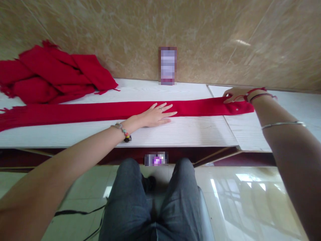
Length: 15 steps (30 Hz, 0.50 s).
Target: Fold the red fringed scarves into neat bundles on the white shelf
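Note:
A long red scarf point(100, 112) lies stretched out across the white table, folded into a narrow strip, its fringed end at the far left. Flat on the middle of the strip rests my left hand point(159, 114), fingers spread, with a ring on one finger. At the scarf's right end my right hand point(235, 95) has its fingers bent around the far edge, gripping the cloth; part of the fingers is hidden. A small pale spot shows on the fabric close to that hand.
Another red scarf point(55, 75) lies crumpled in a heap at the back left, against the marbled wall point(200, 33). A blurred-out upright object point(168, 65) stands at the wall. My knees are below the front edge of the white table point(195, 132).

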### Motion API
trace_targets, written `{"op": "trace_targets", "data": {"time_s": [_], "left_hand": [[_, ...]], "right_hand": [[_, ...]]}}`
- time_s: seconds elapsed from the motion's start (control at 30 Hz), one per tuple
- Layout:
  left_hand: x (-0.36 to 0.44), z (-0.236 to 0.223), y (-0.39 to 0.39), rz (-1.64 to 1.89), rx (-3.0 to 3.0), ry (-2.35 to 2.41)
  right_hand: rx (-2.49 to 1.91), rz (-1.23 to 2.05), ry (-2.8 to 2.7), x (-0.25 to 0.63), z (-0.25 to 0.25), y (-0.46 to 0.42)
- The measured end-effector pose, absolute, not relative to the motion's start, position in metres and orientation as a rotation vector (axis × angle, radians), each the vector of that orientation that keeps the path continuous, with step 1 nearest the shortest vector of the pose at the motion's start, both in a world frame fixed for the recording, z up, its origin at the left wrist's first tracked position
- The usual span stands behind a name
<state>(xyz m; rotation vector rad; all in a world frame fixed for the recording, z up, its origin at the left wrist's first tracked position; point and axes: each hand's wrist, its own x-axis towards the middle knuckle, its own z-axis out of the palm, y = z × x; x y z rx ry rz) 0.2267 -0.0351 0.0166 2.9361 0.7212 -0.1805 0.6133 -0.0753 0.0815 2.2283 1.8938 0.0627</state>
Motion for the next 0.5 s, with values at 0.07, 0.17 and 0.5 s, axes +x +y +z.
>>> {"op": "trace_targets", "data": {"time_s": [0.07, 0.17, 0.5], "left_hand": [[0.248, 0.018, -0.030, -0.195, 2.907, 0.728], [0.287, 0.019, -0.020, -0.186, 2.871, 0.738], [0.349, 0.020, -0.005, -0.087, 2.947, 0.661]], "right_hand": [[2.167, 0.131, 1.704, 0.613, 0.097, -0.071], [2.183, 0.301, 1.503, 0.608, 0.124, -0.066], [1.994, 0.210, 1.762, 0.503, 0.153, -0.096]]}}
